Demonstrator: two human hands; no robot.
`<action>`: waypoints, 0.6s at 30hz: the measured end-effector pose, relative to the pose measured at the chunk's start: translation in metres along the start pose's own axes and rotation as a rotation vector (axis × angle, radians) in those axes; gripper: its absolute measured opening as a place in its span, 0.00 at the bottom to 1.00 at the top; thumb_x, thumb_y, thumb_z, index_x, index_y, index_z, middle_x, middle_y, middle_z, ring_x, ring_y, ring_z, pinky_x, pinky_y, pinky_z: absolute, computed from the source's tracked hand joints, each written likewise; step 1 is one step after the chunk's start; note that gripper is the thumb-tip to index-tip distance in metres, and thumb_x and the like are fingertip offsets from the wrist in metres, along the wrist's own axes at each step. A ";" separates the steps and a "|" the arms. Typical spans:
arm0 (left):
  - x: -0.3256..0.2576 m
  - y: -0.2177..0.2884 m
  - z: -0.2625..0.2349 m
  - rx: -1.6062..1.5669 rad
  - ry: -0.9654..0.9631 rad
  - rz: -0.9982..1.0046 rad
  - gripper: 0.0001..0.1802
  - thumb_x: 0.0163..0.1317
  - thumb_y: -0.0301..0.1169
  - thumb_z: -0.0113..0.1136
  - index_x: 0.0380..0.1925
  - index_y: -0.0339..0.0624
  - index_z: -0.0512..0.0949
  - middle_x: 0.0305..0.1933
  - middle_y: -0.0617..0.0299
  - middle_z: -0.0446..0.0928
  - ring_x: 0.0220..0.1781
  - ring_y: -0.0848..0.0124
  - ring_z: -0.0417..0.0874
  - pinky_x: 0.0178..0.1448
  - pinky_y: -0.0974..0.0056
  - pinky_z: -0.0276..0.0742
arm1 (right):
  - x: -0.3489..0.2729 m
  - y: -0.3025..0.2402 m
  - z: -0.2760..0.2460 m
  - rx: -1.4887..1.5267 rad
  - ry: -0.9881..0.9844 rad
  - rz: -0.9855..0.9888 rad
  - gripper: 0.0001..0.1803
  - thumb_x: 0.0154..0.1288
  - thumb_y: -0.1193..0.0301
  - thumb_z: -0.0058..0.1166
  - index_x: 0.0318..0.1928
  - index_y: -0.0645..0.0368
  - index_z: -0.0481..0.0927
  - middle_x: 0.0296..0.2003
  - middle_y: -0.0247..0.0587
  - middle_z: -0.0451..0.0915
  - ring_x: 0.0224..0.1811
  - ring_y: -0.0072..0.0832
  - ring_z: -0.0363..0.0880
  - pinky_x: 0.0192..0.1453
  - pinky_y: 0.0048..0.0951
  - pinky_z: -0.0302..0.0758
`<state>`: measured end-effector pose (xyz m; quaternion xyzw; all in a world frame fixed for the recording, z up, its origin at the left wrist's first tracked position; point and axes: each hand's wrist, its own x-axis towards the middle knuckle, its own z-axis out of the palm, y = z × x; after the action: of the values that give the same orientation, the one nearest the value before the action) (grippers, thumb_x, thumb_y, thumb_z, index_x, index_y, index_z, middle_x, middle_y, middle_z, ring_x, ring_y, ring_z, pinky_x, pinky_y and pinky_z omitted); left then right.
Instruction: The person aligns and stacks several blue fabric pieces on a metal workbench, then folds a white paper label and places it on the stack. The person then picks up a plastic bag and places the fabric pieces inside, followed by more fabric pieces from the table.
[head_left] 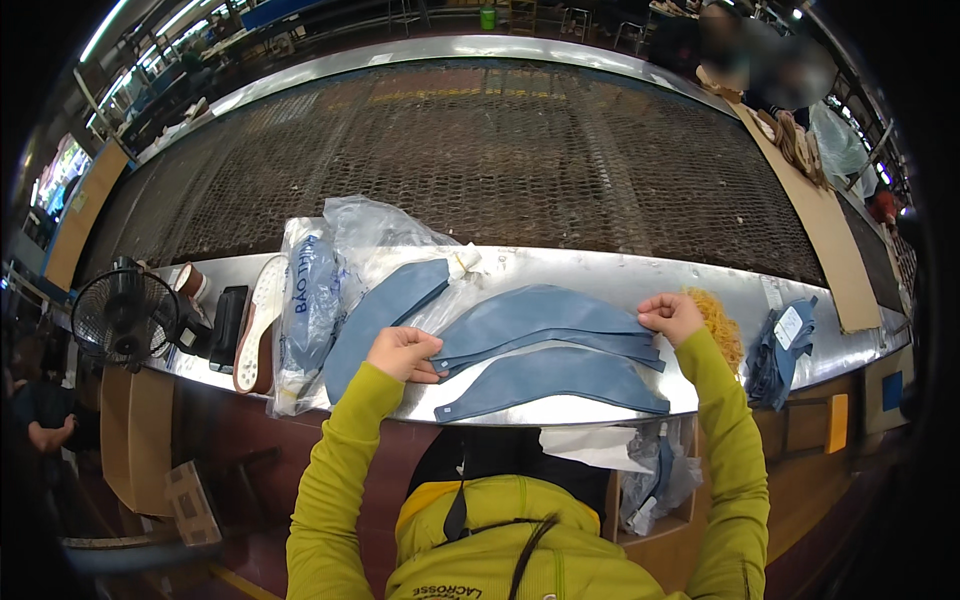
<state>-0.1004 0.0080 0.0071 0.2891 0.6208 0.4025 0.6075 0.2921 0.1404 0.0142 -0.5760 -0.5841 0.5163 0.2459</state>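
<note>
A blue, arc-shaped flat piece (540, 308), like leather or fabric, spans the space between my hands above the metal ledge. My left hand (405, 355) pinches its left end, thumb over fingers. At its right end my right hand (672, 315) holds the upper edge between thumb and fingertips. Another edge shows just under it, so more than one layer may be there. Nearer to me, a separate blue arc-shaped piece (555, 383) lies flat with a small pale mark at its left tip. More blue pieces (385, 305) lie left of my left hand, partly inside clear plastic.
A shiny metal ledge (590, 262) borders a wide mesh conveyor (460, 150). On the left stand a black fan (125, 312), a shoe sole (262, 315) and a plastic bag (308, 300). Yellow threads (716, 325) and a tagged blue bundle (782, 350) lie right. Another person works far right.
</note>
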 end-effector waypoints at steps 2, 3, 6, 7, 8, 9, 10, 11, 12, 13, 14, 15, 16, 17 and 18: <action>-0.001 -0.001 0.000 -0.011 -0.001 -0.025 0.11 0.60 0.27 0.59 0.37 0.27 0.77 0.30 0.53 0.78 0.27 0.67 0.83 0.29 0.67 0.84 | -0.001 0.006 -0.002 0.000 -0.008 0.019 0.09 0.55 0.79 0.61 0.39 0.65 0.80 0.29 0.34 0.82 0.30 0.17 0.78 0.36 0.18 0.74; -0.001 -0.001 0.000 -0.005 0.005 -0.031 0.11 0.59 0.27 0.59 0.36 0.26 0.77 0.30 0.54 0.78 0.27 0.67 0.84 0.30 0.68 0.84 | -0.001 0.008 -0.003 0.007 -0.012 0.025 0.09 0.55 0.79 0.61 0.39 0.64 0.81 0.29 0.34 0.82 0.30 0.17 0.78 0.35 0.18 0.74; -0.003 0.000 0.000 0.060 0.040 -0.009 0.11 0.58 0.27 0.61 0.35 0.25 0.79 0.29 0.54 0.79 0.28 0.67 0.84 0.31 0.70 0.82 | 0.001 0.011 -0.006 -0.114 -0.026 0.042 0.09 0.55 0.78 0.61 0.39 0.63 0.82 0.29 0.35 0.82 0.29 0.18 0.78 0.34 0.19 0.75; -0.003 0.001 0.001 0.092 0.041 0.007 0.12 0.57 0.27 0.62 0.34 0.25 0.79 0.29 0.54 0.79 0.29 0.68 0.84 0.31 0.71 0.82 | 0.001 0.011 -0.008 -0.167 -0.012 0.060 0.09 0.55 0.78 0.62 0.39 0.63 0.83 0.29 0.35 0.82 0.29 0.18 0.79 0.33 0.20 0.75; -0.002 0.002 0.003 0.130 0.052 0.020 0.12 0.57 0.27 0.63 0.34 0.25 0.79 0.29 0.54 0.79 0.28 0.68 0.84 0.31 0.71 0.82 | 0.002 0.010 -0.010 -0.203 -0.035 0.058 0.10 0.55 0.77 0.62 0.39 0.62 0.83 0.29 0.35 0.82 0.29 0.19 0.79 0.32 0.20 0.76; -0.003 0.002 0.004 0.168 0.053 0.036 0.13 0.56 0.27 0.64 0.34 0.25 0.79 0.29 0.54 0.79 0.27 0.68 0.84 0.31 0.71 0.82 | 0.003 0.009 -0.011 -0.242 -0.022 0.091 0.10 0.54 0.76 0.63 0.39 0.62 0.83 0.29 0.36 0.82 0.29 0.19 0.79 0.31 0.21 0.76; -0.003 0.003 0.005 0.211 0.054 0.060 0.13 0.55 0.28 0.65 0.34 0.25 0.79 0.28 0.54 0.79 0.26 0.68 0.84 0.31 0.71 0.82 | 0.003 0.008 -0.013 -0.205 -0.037 0.077 0.10 0.54 0.76 0.63 0.39 0.62 0.83 0.29 0.36 0.82 0.28 0.19 0.79 0.30 0.22 0.77; -0.003 0.004 0.006 0.183 0.056 0.077 0.12 0.55 0.27 0.66 0.33 0.26 0.80 0.28 0.55 0.80 0.26 0.69 0.83 0.30 0.71 0.81 | 0.003 0.007 -0.013 -0.188 -0.032 0.103 0.10 0.55 0.76 0.63 0.39 0.63 0.83 0.29 0.36 0.82 0.28 0.20 0.79 0.29 0.22 0.77; -0.004 0.005 0.006 0.163 0.064 0.100 0.12 0.54 0.27 0.67 0.33 0.26 0.80 0.28 0.55 0.80 0.25 0.70 0.83 0.29 0.72 0.81 | 0.004 0.004 -0.015 -0.106 -0.038 0.087 0.10 0.55 0.76 0.63 0.39 0.63 0.83 0.29 0.37 0.82 0.27 0.20 0.78 0.29 0.21 0.77; -0.004 0.006 0.006 0.144 0.061 0.106 0.11 0.54 0.26 0.66 0.32 0.26 0.80 0.28 0.54 0.80 0.26 0.70 0.83 0.30 0.73 0.80 | 0.004 0.002 -0.016 -0.031 -0.047 0.089 0.10 0.55 0.75 0.63 0.39 0.63 0.82 0.29 0.37 0.82 0.26 0.20 0.78 0.29 0.21 0.77; -0.004 0.007 0.005 0.129 0.064 0.113 0.11 0.54 0.25 0.66 0.32 0.26 0.80 0.28 0.54 0.80 0.27 0.70 0.83 0.30 0.73 0.80 | 0.003 0.000 -0.017 -0.020 -0.033 0.095 0.10 0.55 0.75 0.63 0.39 0.64 0.82 0.29 0.37 0.82 0.26 0.20 0.78 0.29 0.21 0.76; -0.004 0.007 0.004 0.114 0.077 0.120 0.10 0.54 0.24 0.66 0.32 0.26 0.80 0.29 0.53 0.81 0.28 0.70 0.84 0.30 0.74 0.80 | 0.001 -0.002 -0.018 -0.008 -0.023 0.100 0.10 0.55 0.76 0.63 0.38 0.64 0.82 0.29 0.37 0.82 0.25 0.20 0.78 0.28 0.21 0.76; -0.003 0.006 0.003 0.110 0.066 0.127 0.09 0.53 0.23 0.66 0.32 0.26 0.80 0.28 0.53 0.81 0.27 0.70 0.84 0.30 0.74 0.80 | 0.000 -0.003 -0.018 0.012 -0.025 0.086 0.09 0.55 0.76 0.63 0.38 0.64 0.82 0.28 0.37 0.81 0.25 0.20 0.78 0.28 0.20 0.76; -0.003 0.006 0.002 0.106 0.064 0.136 0.09 0.53 0.22 0.66 0.31 0.26 0.80 0.28 0.53 0.81 0.27 0.70 0.84 0.30 0.74 0.80 | -0.002 -0.003 -0.016 0.029 -0.041 0.118 0.09 0.54 0.76 0.64 0.37 0.64 0.82 0.26 0.36 0.81 0.24 0.20 0.77 0.28 0.20 0.76; -0.003 0.005 0.001 0.101 0.066 0.146 0.08 0.53 0.22 0.66 0.31 0.27 0.80 0.28 0.52 0.81 0.27 0.70 0.84 0.30 0.74 0.80 | -0.005 -0.002 -0.015 -0.021 -0.050 0.136 0.10 0.53 0.76 0.65 0.37 0.64 0.82 0.26 0.36 0.81 0.24 0.20 0.77 0.28 0.20 0.76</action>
<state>-0.0999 0.0083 0.0129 0.3502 0.6372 0.4232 0.5406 0.3054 0.1406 0.0227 -0.6040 -0.5548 0.5398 0.1897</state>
